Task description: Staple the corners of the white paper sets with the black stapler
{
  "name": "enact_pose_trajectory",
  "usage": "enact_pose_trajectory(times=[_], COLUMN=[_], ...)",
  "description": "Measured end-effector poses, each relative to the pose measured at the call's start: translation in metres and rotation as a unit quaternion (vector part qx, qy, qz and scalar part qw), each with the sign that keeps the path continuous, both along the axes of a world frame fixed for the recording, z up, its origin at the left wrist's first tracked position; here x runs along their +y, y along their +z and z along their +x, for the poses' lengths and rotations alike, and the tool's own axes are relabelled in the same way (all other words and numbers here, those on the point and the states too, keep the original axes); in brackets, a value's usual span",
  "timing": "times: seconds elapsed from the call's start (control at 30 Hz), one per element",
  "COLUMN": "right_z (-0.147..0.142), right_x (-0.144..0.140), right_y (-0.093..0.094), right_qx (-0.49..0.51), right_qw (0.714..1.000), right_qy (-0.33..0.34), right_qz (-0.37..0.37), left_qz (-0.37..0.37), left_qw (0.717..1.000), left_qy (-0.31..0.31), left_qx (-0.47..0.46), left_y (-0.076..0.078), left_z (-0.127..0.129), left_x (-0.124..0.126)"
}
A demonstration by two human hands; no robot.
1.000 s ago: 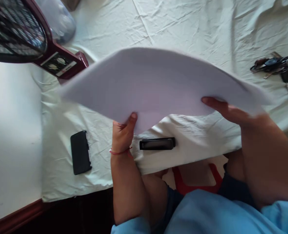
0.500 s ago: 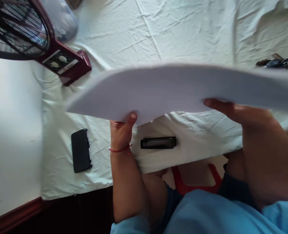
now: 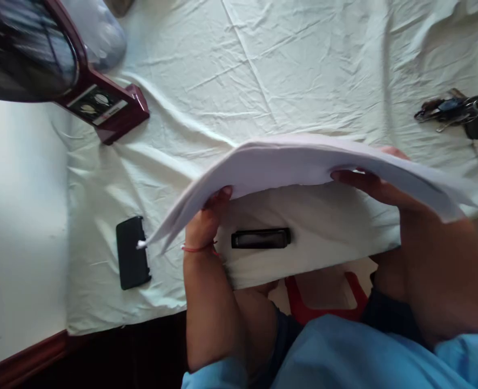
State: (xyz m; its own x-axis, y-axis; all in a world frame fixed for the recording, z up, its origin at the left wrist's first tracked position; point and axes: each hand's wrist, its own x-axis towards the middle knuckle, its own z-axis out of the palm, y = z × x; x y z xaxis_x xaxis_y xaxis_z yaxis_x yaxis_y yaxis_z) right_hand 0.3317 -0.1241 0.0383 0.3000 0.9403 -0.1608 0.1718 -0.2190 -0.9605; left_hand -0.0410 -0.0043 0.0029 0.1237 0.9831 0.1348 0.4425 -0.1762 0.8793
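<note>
**Inspector A:** Report on the hands.

**Inspector B:** Left hand (image 3: pixel 204 224) is closed on the near edge of the white paper sheets (image 3: pixel 303 162), thumb on the underside. Right hand (image 3: pixel 388 192) grips the same sheets further along, fingers closed under the edge. The sheets bow upward between the two hands, held above the white cloth (image 3: pixel 263 70), slightly blurred.

**Inspector A:** Position of the sheets?

**Inspector B:** Centre of view, the left corner drooping toward 8 o'clock, just over the black phone (image 3: pixel 132 260).

**Inspector A:** Surroundings?

**Inspector B:** A black stapler-like bar (image 3: pixel 261 238) lies on the cloth below the sheets, at 3 o'clock from the left wrist. A bunch of keys (image 3: pixel 457 111) sits at 2 o'clock, well apart. A maroon racket (image 3: pixel 80 81) lies at 10 o'clock. A red thread (image 3: pixel 196 249) circles the left wrist.
</note>
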Motion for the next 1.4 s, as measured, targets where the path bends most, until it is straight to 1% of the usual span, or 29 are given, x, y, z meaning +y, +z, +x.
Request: enact_pose_trajectory(times=[0.07,0.13,0.17,0.27,0.37,0.43,0.5,0.57,0.67,0.77,0.87,0.93,1.0,1.07,1.13,1.17,1.2,1.27,1.3,1.33,1.4], right_z=[0.000,0.000,0.000,0.000,-0.001,-0.001,-0.002,-0.002,-0.003,-0.004,-0.003,0.000,0.004,0.009,0.013,0.015,0.017,0.018,0.018,0.018,0.015], right_x=[-0.001,-0.002,-0.004,-0.006,-0.003,-0.001,0.002,0.005,0.008,0.009,0.009,0.010,0.011,0.012,0.014,0.014,0.015,0.016,0.017,0.018,0.020], right_y=[-0.002,-0.004,-0.005,-0.006,-0.007,-0.009,-0.011,-0.012,-0.011,-0.009,-0.006,-0.005,-0.004,-0.003,-0.002,-0.002,-0.002,-0.001,0.000,0.001,0.005], right_qx=[-0.031,-0.060,-0.053,0.038,0.130,0.167,0.181,0.180,0.182,0.196,0.200,0.195,0.186,0.172,0.147,0.130,0.112,0.076,0.063,0.055,0.061], right_qw=[0.999,0.998,0.998,0.997,0.989,0.985,0.982,0.982,0.979,0.975,0.971,0.968,0.966,0.964,0.965,0.966,0.968,0.971,0.973,0.973,0.972], right_qy=[0.025,-0.003,-0.023,-0.056,-0.065,-0.046,-0.033,-0.049,-0.087,-0.105,-0.129,-0.154,-0.179,-0.196,-0.204,-0.204,-0.201,-0.184,-0.174,-0.165,-0.162], right_qz=[-0.002,0.025,0.034,0.028,0.009,-0.013,-0.034,-0.041,-0.031,-0.024,-0.026,-0.027,-0.030,-0.042,-0.071,-0.088,-0.105,-0.131,-0.141,-0.149,-0.156], left_qz=[0.005,-0.010,-0.030,-0.094,-0.105,-0.102,-0.102,-0.109,-0.116,-0.115,-0.109,-0.095,-0.069,-0.039,-0.002,0.024,0.060,0.120,0.141,0.154,0.156], left_qw=[1.000,0.998,0.996,0.983,0.976,0.974,0.974,0.975,0.976,0.976,0.981,0.988,0.994,0.997,0.997,0.995,0.990,0.980,0.972,0.962,0.931], left_qy=[0.009,0.019,0.024,0.033,0.029,0.026,0.021,0.011,-0.001,-0.012,-0.039,-0.065,-0.077,-0.065,-0.044,-0.038,-0.045,-0.085,-0.128,-0.185,-0.305], left_qx=[-0.002,-0.053,-0.084,-0.155,-0.189,-0.200,-0.200,-0.191,-0.184,-0.187,-0.158,-0.105,-0.042,0.013,0.062,0.092,0.118,0.136,0.135,0.131,0.127], left_y=[0.004,0.006,0.007,0.008,0.006,0.004,0.003,0.003,0.006,0.011,0.016,0.018,0.019,0.019,0.021,0.023,0.025,0.031,0.034,0.036,0.040], left_z=[0.007,0.014,0.018,0.027,0.032,0.033,0.032,0.032,0.032,0.035,0.036,0.035,0.032,0.030,0.027,0.026,0.024,0.021,0.020,0.019,0.017], left_x=[-0.001,-0.004,-0.006,-0.010,-0.011,-0.011,-0.010,-0.010,-0.011,-0.013,-0.011,-0.010,-0.011,-0.017,-0.029,-0.036,-0.043,-0.055,-0.060,-0.063,-0.065])
